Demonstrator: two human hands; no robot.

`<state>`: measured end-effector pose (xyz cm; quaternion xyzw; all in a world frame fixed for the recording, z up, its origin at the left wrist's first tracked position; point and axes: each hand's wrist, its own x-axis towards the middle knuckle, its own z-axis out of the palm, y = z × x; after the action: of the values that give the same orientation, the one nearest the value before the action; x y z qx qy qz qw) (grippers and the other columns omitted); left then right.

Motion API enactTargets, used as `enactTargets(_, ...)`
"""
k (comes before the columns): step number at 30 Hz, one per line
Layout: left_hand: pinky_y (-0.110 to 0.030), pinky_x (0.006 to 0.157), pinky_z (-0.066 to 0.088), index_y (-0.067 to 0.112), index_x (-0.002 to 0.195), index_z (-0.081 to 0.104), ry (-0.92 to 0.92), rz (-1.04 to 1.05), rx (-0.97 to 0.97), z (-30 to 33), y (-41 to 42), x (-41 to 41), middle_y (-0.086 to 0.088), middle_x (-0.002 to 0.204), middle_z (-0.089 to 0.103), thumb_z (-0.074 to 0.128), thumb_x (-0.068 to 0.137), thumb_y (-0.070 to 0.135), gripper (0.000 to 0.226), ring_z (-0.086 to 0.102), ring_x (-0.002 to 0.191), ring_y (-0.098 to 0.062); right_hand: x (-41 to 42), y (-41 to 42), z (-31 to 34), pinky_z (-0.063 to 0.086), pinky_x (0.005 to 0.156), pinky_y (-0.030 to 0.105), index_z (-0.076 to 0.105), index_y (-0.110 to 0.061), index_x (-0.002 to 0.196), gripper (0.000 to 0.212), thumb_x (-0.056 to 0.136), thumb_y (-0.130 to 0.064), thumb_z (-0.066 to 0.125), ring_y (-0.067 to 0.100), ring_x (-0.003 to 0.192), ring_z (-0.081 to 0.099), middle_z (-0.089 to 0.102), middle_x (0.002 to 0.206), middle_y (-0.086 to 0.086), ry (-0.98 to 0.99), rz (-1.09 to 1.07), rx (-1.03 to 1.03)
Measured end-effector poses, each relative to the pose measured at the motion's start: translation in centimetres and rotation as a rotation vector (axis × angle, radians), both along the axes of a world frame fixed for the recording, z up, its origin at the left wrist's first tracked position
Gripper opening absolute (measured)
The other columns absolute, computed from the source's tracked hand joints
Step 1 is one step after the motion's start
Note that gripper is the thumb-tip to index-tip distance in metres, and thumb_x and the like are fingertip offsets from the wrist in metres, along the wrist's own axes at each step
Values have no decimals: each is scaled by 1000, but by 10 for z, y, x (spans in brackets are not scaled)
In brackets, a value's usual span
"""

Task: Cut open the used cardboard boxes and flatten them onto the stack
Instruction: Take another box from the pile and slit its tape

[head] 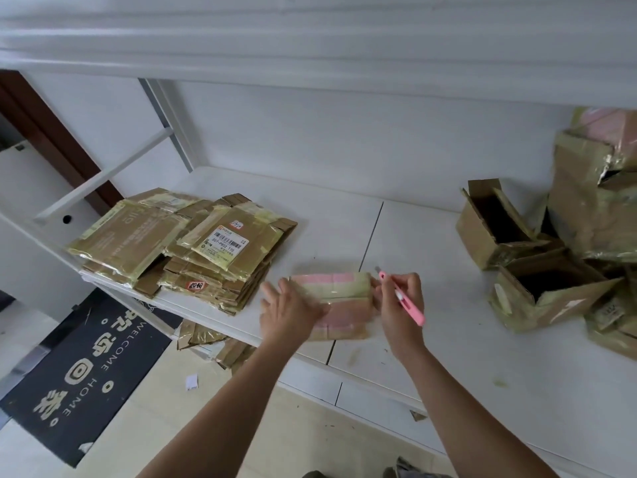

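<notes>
I am standing at a white table (431, 243). A small box (339, 298) with pink and tan sides and shiny tape sits near the front edge, right between my two hands.

My left hand (289, 307) is flat on the left end of the box. Its fingers are straight and spread, and they press on the box to keep it steady.

My right hand (401, 301) is curled around a pink cutter (401, 298). I hold it like a pencil, with the tip pointing up and to the left. The tip is at the top right corner of the box. It is a bit blurry there, so I cannot tell if the blade is touching the tape.

To the left, at the end of the table, is the stack (182, 243) of flat boxes. The top one has a white label (225, 243) with black bars on it.

To the right is a pile of open boxes (558, 257) with their flaps up. They are well apart from the small box.

Some bits of cardboard (210, 343) lie on the floor under the table edge. A dark mat (86, 370) with white letters lies on the floor beside them.
</notes>
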<state>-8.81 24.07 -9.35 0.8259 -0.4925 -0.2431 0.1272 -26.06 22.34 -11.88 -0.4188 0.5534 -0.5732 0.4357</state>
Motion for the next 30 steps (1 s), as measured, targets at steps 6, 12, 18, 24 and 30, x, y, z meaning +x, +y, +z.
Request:
enactTargets(6,-42,121,1,22,156,4,27,-235,-237,-14,-12,2,2,164,-1,71,87,24,96,3,150,-20,-14,3,-16,60,82,46,49,-16,91,12,101,-16,55,30,100,71,66,104,20,-215,28,19)
enactTargets(12,-47,115,26,38,150,29,-54,-430,-98,4,-25,-6,-6,159,17,61,91,48,68,30,139,-36,-19,-13,-9,60,75,40,50,-19,87,15,100,-16,56,29,96,72,65,93,14,-272,74,57)
enactTargets(18,-47,113,19,41,148,25,-289,-359,-95,3,-28,-14,-2,153,20,59,93,18,68,20,137,-31,-15,-24,-11,60,79,46,50,-15,88,14,99,-16,57,24,88,70,67,80,2,-254,96,129)
enactTargets(24,-50,114,28,39,151,26,-130,-494,-83,-13,-42,1,7,161,14,37,104,33,49,1,149,-22,-17,-33,-15,59,83,45,49,-14,88,14,99,-17,57,29,99,71,68,83,2,-305,135,93)
enactTargets(30,-57,115,23,37,153,21,-115,-542,6,-16,-56,6,3,164,9,47,97,51,63,-4,150,-30,-17,-47,-22,59,80,45,51,-16,89,13,100,-19,57,29,100,70,67,85,2,-218,175,100)
